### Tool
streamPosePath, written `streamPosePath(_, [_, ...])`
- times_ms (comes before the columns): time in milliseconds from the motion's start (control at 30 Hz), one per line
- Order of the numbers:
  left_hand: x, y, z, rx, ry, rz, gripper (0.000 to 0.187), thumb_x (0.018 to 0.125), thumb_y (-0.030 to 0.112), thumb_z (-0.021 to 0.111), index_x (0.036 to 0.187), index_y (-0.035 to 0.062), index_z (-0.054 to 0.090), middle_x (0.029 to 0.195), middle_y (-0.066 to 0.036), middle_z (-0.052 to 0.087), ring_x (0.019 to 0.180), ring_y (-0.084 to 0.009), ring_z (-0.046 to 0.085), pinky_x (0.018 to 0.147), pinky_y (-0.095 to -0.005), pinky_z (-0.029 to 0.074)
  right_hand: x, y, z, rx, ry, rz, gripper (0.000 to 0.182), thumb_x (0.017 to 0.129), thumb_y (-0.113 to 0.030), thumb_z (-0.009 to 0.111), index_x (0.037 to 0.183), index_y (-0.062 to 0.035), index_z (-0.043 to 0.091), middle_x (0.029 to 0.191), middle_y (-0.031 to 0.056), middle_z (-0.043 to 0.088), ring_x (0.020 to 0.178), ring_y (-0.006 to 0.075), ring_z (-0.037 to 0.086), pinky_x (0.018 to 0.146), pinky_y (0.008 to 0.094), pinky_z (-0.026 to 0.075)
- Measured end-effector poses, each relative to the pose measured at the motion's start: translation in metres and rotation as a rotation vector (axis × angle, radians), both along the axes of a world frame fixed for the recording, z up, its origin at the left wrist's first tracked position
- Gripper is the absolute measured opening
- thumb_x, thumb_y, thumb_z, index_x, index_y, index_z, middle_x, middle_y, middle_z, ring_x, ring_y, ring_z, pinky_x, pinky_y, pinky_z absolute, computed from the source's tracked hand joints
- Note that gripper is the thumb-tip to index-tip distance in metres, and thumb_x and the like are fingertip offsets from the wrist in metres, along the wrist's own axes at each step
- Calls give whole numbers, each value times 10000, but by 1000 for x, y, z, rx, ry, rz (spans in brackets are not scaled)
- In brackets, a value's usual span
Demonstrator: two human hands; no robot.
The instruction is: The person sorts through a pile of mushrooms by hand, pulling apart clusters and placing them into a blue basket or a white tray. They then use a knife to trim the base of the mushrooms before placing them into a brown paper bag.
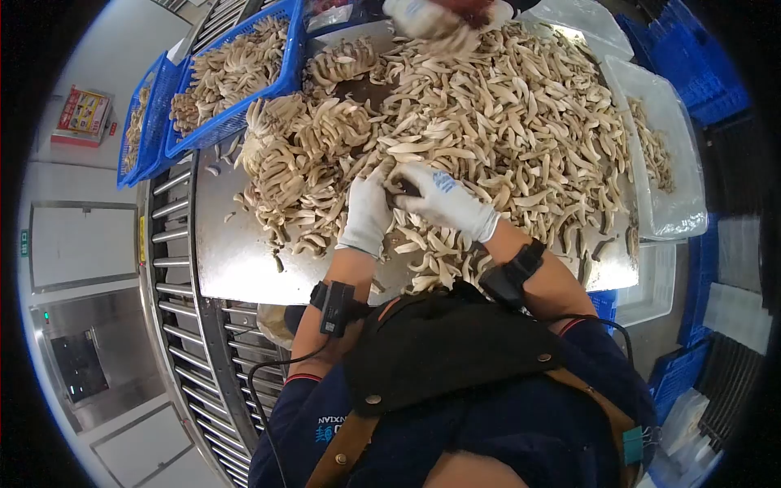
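Observation:
Both my hands wear white gloves and meet over the near edge of a large heap of pale, finger-shaped mushrooms (pixel 529 122). My left hand (pixel 368 210) is closed, its fingertips around a small brownish mushroom piece (pixel 392 184). From the other side, my right hand (pixel 443 199) curls thumb and fingers in a pinch at the same piece; exactly what lies between those fingertips is partly hidden. Just left of my hands lie mushroom clusters (pixel 297 146) still joined at the base. Loose mushrooms (pixel 439 252) are scattered under my right wrist.
A metal table (pixel 236 260) carries the heap. Blue baskets (pixel 236 102) of clusters stand at the upper left, beside a roller conveyor (pixel 183 325). On the right is a plastic-lined bin (pixel 683 187) with some mushrooms. Across the table, another person's gloved hand (pixel 419 16) is blurred.

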State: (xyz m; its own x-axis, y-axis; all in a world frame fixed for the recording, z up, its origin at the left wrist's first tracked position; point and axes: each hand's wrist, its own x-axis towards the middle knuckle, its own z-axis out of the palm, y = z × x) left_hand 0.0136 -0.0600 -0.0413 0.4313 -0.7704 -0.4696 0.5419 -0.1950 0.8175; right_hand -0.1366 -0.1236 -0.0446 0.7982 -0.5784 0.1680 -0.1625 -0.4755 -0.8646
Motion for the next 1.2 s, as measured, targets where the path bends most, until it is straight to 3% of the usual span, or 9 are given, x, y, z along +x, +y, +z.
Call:
streamPosePath(133, [14, -8, -11, -144, 218, 140, 292, 974, 216, 565, 1205, 41, 528, 1026, -115, 604, 811, -194, 644, 666, -348, 563, -10, -24, 4, 694, -286, -85, 360, 892, -234, 643, 1125, 23, 544, 963, 46, 590, 882, 144, 561, 788, 298, 473])
streamPosePath(300, [8, -7, -36, -61, 104, -34, 370, 1047, 350, 383, 1240, 65, 520, 1126, -115, 648, 948, -226, 658, 825, -377, 562, 9, 12, -7, -134, -4, -79, 411, 839, -222, 626, 1219, -85, 545, 1000, 203, 580, 977, 352, 598, 843, 396, 476])
streamPosePath(400, [-3, 1, -22, -193, 435, -99, 461, 1023, 445, 410, 1312, 93, 481, 1119, -105, 623, 1042, -276, 626, 905, -421, 537, 12, -4, -15, 42, -95, -101, 299, 845, -182, 602, 1104, -44, 548, 938, 141, 581, 902, 296, 595, 804, 364, 481])
streamPosePath(433, [-5, 6, -18, -150, 338, -99, 591, 991, 577, 346, 1321, 106, 480, 1190, -130, 610, 1101, -301, 602, 947, -476, 500, 7, -7, -11, 751, -304, -78, 203, 849, -138, 588, 1003, -28, 517, 890, 86, 556, 830, 229, 560, 772, 334, 476])
streamPosePath(533, [5, 8, -9, -144, 388, 5, 653, 967, 624, 350, 1316, 87, 475, 1285, -152, 569, 1144, -327, 581, 962, -513, 477, -15, -37, -31, 810, -667, -333, 308, 852, -150, 611, 1103, -26, 484, 950, 96, 553, 873, 227, 560, 795, 359, 480])
streamPosePath(667, [21, 11, -25, -265, 455, -80, 749, 938, 664, 365, 1405, 78, 395, 1374, -161, 506, 1209, -339, 537, 1010, -527, 441, -43, -20, -36, -502, 209, -559, 507, 857, -263, 648, 1261, -24, 458, 1181, 184, 526, 1085, 326, 539, 910, 414, 462])
streamPosePath(833, [11, 13, -19, -325, 457, -46, 708, 972, 607, 372, 1429, 66, 377, 1383, -167, 500, 1250, -321, 510, 1064, -472, 419, -23, 46, -61, -417, 672, 22, 626, 807, -303, 688, 1354, -110, 454, 1397, 214, 413, 1236, 378, 469, 1025, 428, 417])
streamPosePath(1100, [9, 56, -15, 206, 28, -243, 655, 975, 568, 421, 1425, 96, 373, 1358, -127, 505, 1232, -270, 521, 989, -493, 478, -36, 4, -65, -217, 173, -68, 574, 700, -144, 674, 1251, -76, 532, 1309, 210, 462, 1179, 389, 505, 981, 432, 450])
streamPosePath(1200, [-7, 59, -40, -199, 483, -448, 696, 972, 579, 385, 1432, 58, 357, 1434, -129, 444, 1302, -274, 457, 1087, -397, 403, -35, 27, -31, -327, 92, 165, 626, 706, -143, 669, 1309, -86, 513, 1352, 199, 456, 1216, 383, 487, 1012, 435, 427])
